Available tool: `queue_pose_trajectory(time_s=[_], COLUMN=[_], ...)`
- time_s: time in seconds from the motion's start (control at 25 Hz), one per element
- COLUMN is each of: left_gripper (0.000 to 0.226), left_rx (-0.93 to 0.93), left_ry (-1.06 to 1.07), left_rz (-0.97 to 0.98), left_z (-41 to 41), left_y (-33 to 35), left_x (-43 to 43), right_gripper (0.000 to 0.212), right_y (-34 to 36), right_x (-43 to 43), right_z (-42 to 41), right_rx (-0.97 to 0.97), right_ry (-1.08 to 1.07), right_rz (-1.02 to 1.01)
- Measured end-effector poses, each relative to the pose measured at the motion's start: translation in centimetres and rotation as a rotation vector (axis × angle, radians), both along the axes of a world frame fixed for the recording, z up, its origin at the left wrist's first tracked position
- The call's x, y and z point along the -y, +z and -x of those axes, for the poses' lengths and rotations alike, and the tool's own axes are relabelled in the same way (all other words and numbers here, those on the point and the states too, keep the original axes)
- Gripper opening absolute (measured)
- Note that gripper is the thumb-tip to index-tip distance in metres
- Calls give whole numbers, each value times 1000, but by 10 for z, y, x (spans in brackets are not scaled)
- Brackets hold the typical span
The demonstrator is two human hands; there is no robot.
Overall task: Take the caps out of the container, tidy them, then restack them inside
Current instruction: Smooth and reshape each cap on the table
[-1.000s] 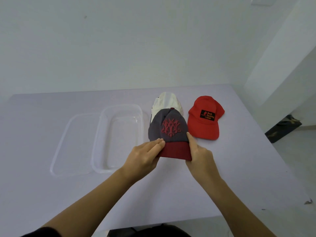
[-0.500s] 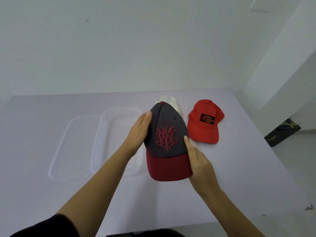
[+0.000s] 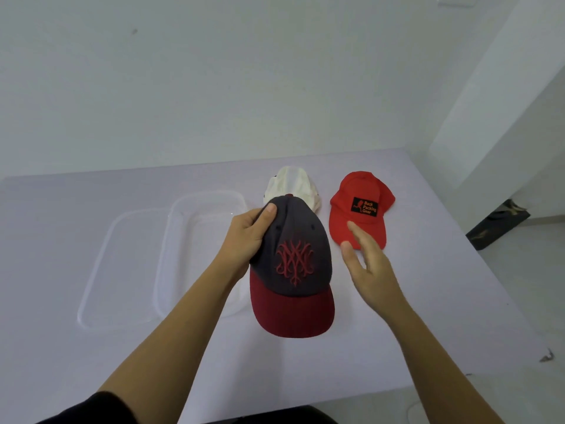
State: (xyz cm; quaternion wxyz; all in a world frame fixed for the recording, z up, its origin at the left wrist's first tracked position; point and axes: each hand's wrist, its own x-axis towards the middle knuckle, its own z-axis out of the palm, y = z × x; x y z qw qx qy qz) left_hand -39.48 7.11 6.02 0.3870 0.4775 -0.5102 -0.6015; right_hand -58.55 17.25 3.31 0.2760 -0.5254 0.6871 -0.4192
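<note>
My left hand (image 3: 249, 234) grips the crown of a grey cap (image 3: 295, 264) with a dark red brim and red embroidered emblem, holding it lifted above the table with the brim toward me. My right hand (image 3: 367, 264) hovers open just to the right of that cap, fingers straight, touching nothing. A white cap (image 3: 293, 186) lies on the table behind the held cap, partly hidden by it. A red cap (image 3: 359, 206) with a black patch lies to the right. The clear plastic container (image 3: 195, 240) stands on the table to the left, with nothing visible inside.
A clear lid (image 3: 119, 270) lies flat to the left of the container. The white table (image 3: 428, 301) ends at a right edge, beyond which a dark object (image 3: 495, 223) sits on the floor. A plain wall rises behind the table.
The grey cap has been lifted off the white cap and raised toward me. My left hand shifted from the brim to the crown, and my right hand has let go.
</note>
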Motion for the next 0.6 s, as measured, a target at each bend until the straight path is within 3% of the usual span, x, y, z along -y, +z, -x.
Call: queue_pose_trajectory(time_s=[0.08,0.2,0.32,0.44,0.6], left_gripper=[29,27,29,40,29], left_rx=[-14,-98,-159,-7,372], left_ry=[-77,-153,-183,-255,-252], left_rz=[1,-40,-104,-162,-96], left_z=[10,23,21,14,18], left_y=[-3,-7,-16,-35,-61], left_x=[-7,-17,-15,-6,4], right_gripper=[59,45,38,27,20], right_y=[13,10,-3,-20,-51], right_x=[12,22,27,30,41], right_z=[-3,-10,-11,-6,2], right_rx=[219,568,740,654,262], right_ry=[100,217,174,91,40], right_rz=[-112,-178,-153,-136,-149])
